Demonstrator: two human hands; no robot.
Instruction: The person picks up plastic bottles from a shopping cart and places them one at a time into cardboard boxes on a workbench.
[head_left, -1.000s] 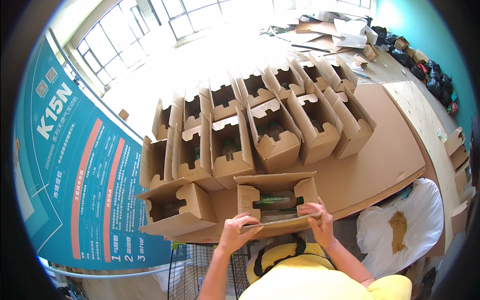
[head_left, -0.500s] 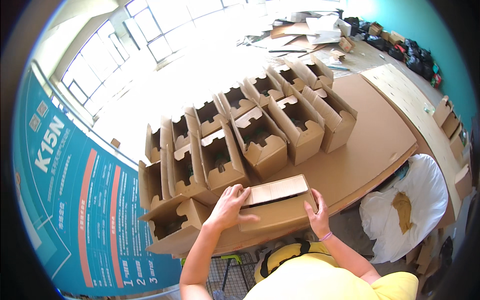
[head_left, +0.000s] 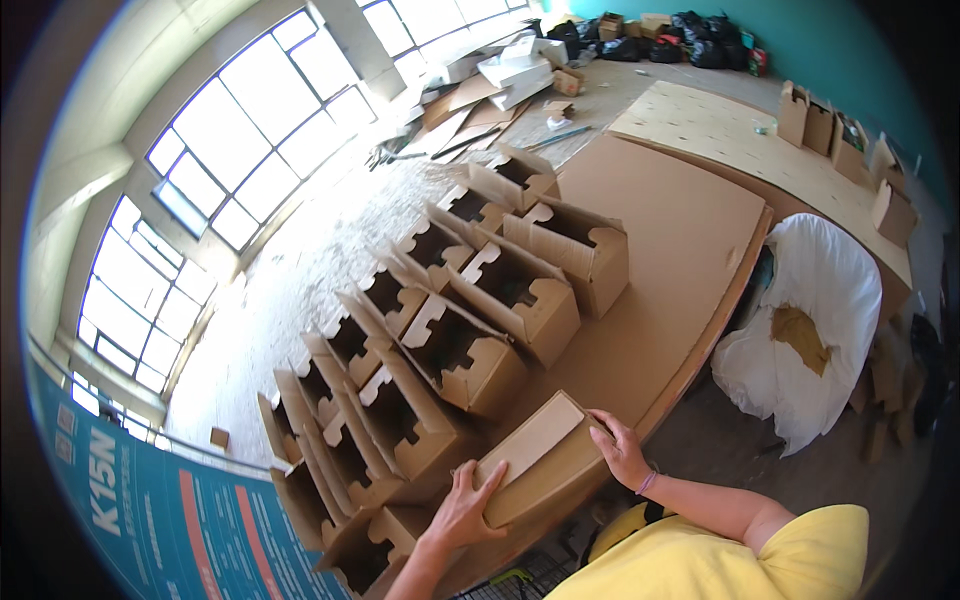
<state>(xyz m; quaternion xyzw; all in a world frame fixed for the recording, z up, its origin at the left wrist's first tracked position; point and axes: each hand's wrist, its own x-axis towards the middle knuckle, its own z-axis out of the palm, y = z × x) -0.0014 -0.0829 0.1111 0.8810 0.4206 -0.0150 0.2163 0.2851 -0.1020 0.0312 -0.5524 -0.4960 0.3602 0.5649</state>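
Note:
A narrow cardboard box (head_left: 541, 470) lies near the front edge of the cardboard-topped table, with its long pale top flap (head_left: 530, 440) folded over. My left hand (head_left: 468, 505) grips the box's left end, thumb on the flap and fingers along the far side. At the other end, my right hand (head_left: 620, 450) holds the right corner, its fingers bent over the top edge. Just beyond the box stand rows of open-topped cardboard boxes (head_left: 480, 385) with notched inner panels and raised flaps. Their contents are mostly dark and hard to make out.
Bare cardboard sheet (head_left: 665, 250) covers the table's right part. A white sack (head_left: 800, 330) stands off its right edge. Farther right, more boxes (head_left: 820, 130) stand on a pale board (head_left: 720, 150). A blue banner (head_left: 130, 510) rises at the left. Cardboard scraps (head_left: 480, 95) lie behind.
My view has swung, so the table appears tilted and the open boxes sit farther left. The dark gap along the held box's flap has closed, and my left thumb now rests on it.

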